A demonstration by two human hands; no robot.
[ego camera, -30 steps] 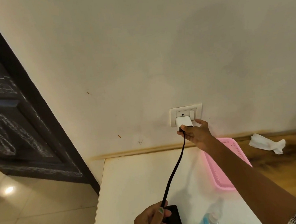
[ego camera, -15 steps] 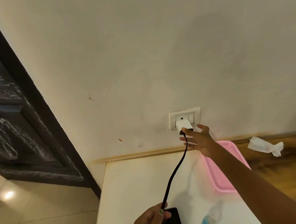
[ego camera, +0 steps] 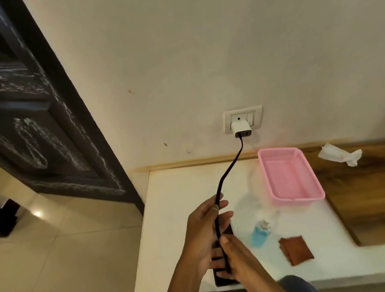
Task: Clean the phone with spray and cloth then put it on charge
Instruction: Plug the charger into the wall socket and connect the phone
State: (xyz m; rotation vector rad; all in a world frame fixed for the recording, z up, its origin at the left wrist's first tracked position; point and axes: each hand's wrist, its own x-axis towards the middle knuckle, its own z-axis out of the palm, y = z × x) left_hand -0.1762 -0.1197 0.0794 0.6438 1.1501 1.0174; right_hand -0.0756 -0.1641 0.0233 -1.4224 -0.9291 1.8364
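We hold the phone [ego camera: 225, 281] in our left hand [ego camera: 202, 236], fingers curled under it, thumb pinning the cable [ego camera: 225, 175] that runs up to the charger [ego camera: 241, 129] in the socket [ego camera: 243, 119]. Our right hand [ego camera: 238, 256] pinches the cable against the phone. Just right of the hands stand the spray [ego camera: 261, 232] and cloth [ego camera: 296, 250]; beyond them, a basket [ego camera: 293, 198].

pink perforated plastic basket [ego camera: 291, 176]: on white tabletop [ego camera: 182, 194], near wall | crumpled white tissue [ego camera: 339, 156]: on brown wood-grain surface [ego camera: 367, 190], right of basket | dark carved wooden door [ego camera: 31, 119]: far left | beige tiled floor [ego camera: 64, 264]: below door
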